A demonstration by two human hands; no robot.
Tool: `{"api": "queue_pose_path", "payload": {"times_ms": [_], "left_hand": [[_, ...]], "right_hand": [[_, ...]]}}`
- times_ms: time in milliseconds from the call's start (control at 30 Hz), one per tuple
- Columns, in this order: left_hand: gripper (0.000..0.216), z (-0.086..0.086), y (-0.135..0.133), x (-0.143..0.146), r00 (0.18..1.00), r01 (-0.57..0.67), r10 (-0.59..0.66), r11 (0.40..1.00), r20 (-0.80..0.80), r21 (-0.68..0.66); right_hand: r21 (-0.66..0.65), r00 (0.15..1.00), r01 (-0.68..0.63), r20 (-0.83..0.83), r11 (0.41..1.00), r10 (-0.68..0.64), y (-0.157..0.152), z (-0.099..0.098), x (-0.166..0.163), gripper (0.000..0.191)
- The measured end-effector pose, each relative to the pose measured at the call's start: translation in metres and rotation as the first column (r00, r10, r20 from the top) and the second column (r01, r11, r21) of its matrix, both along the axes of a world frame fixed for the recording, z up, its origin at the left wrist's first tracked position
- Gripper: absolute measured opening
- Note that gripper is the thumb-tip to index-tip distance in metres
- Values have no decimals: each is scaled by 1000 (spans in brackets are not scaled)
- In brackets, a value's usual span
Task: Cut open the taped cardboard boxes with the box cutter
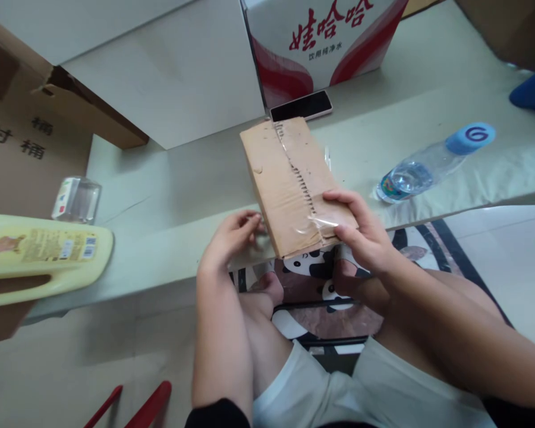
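Observation:
A small brown cardboard box (288,178) lies on the pale table (169,196), its near end past the table's edge. Clear tape runs down its middle seam. My right hand (361,232) grips the box's near right corner, thumb on top over the tape, fingers curled under. My left hand (232,238) is at the box's near left side, fingers curled against the edge and pinching something small that I cannot make out.
A black phone (301,106) lies behind the box, before a red-and-white carton (321,41). A plastic water bottle (432,163) with a blue cap lies at the right. A yellow jug (40,252) and a clear small container (76,199) are at the left. Red handles (134,407) show below.

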State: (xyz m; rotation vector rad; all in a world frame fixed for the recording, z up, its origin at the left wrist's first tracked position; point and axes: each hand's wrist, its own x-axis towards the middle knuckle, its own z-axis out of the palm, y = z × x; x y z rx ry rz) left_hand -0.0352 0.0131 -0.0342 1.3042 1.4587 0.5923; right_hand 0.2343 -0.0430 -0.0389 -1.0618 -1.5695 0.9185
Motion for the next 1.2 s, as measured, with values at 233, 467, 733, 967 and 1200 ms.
{"api": "queue_pose_path", "payload": {"times_ms": [233,467,733,967,1200], "left_hand": [[39,7,-1,13,951,-304,120,523,284,796],[38,15,-8,28,989,93,53,503,-138,859],[38,17,-9,28,988,78,69,545,-137,835],[35,18,-9,29,989,84,59,541,-138,837],[32,16,-8,29,987,127,26,497,-161,858]], "right_hand": [[42,983,-181,23,983,181,-1,3,-10,46],[64,993,-110,51,992,107,-1,7,-14,36],[249,997,-11,82,968,-10,-6,19,-19,26],[167,992,0,123,986,-21,-10,29,-26,25],[63,973,190,118,980,-196,-13,35,-42,19]]}}
